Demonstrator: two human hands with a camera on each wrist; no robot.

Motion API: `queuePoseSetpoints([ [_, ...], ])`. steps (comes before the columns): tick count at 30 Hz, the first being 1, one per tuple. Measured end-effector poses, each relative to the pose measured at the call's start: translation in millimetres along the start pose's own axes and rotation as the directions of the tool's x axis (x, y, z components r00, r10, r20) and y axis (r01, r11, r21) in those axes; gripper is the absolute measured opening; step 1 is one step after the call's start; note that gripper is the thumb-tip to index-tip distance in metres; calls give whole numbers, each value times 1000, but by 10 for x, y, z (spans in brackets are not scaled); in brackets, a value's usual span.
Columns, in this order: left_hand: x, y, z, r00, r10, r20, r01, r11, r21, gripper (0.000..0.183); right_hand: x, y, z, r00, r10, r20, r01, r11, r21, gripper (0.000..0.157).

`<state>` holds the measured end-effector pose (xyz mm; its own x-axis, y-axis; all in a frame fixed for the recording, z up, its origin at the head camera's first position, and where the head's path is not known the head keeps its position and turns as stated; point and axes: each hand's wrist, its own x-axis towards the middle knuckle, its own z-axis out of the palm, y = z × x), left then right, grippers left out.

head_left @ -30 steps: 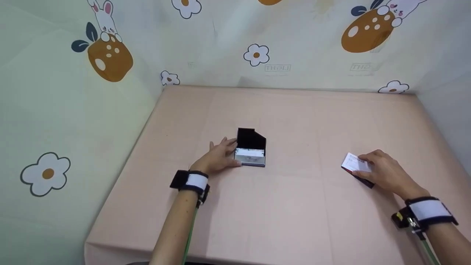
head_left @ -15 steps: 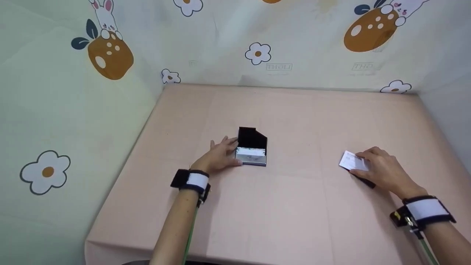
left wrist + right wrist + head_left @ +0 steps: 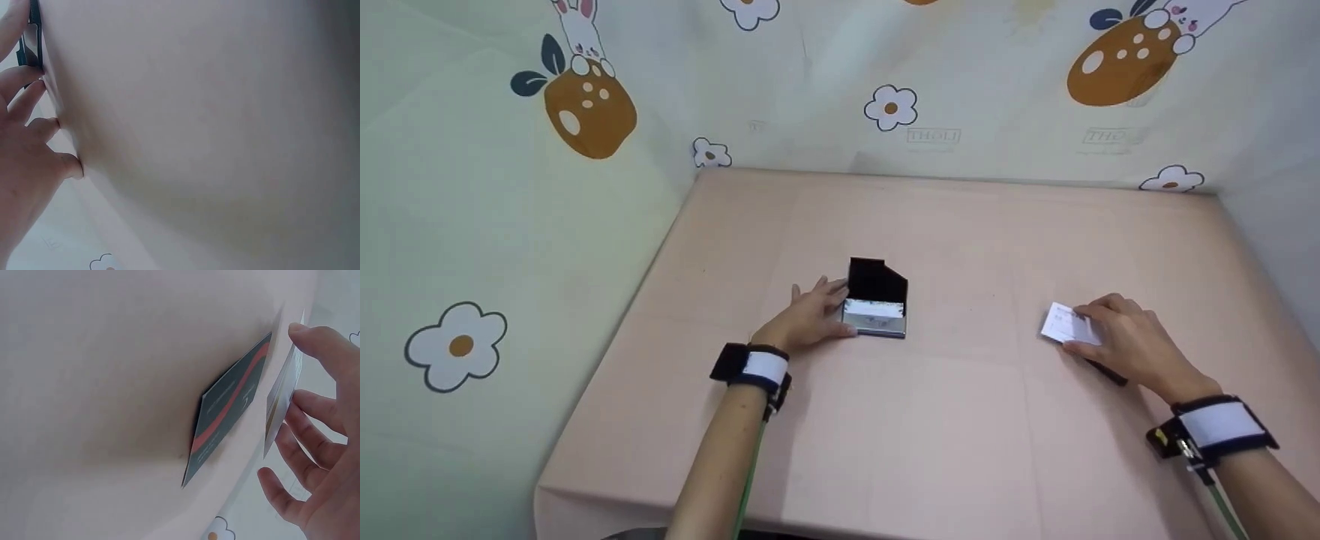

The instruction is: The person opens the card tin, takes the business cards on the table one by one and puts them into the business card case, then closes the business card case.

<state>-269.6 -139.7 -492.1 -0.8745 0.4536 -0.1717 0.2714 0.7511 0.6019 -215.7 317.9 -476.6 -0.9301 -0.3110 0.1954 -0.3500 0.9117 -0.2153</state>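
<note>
**Light Pinch on One Side, Steady Touch on the Other**

Across the table (image 3: 787, 457), the right hand (image 3: 1144, 352) pinches a white business card (image 3: 1062, 324), perhaps more than one, between thumb and fingers, near the right edge. A dark card with a red stripe (image 3: 230, 408) lies just below; a gap shows between the two in the right wrist view. The open card case (image 3: 875, 324) sits around mid-depth, closer to the left edge than the right, its black lid (image 3: 874, 280) on the far side. The left hand (image 3: 804, 321) is spread at the case's left side, thumb at its near-left corner.

The step looks to be taking the white card clear. I'd keep the pinch light so it doesn't bow, hold it level, and avoid dragging the striped card. The left hand should only steady the case, without shoving it.
</note>
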Motion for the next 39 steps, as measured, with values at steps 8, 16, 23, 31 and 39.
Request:
queuePoseSetpoints([
  [8, 8, 17, -9, 1000, -10, 7, 10, 1000, 15, 74, 74, -107, 16, 1000, -22, -6, 22, 1000, -3, 58],
  [16, 12, 9, -15, 1000, -12, 9, 12, 1000, 3, 76, 148, -234, 33, 999, -41, -8, 41, 999, 8, 58],
  [23, 26, 19, -7, 1000, -8, 10, 8, 1000, 22, 76, 199, -321, 38, 998, -59, -5, 59, 998, 17, 59],
  [31, 15, 10, -5, 1000, -19, 8, 19, 999, 28, 75, 286, -412, 88, 994, -102, -33, 103, 995, 9, 57],
  [39, 8, 5, -7, 1000, -15, 6, 15, 1000, 10, 74, 362, -528, 126, 990, -138, -42, 138, 990, 11, 57],
])
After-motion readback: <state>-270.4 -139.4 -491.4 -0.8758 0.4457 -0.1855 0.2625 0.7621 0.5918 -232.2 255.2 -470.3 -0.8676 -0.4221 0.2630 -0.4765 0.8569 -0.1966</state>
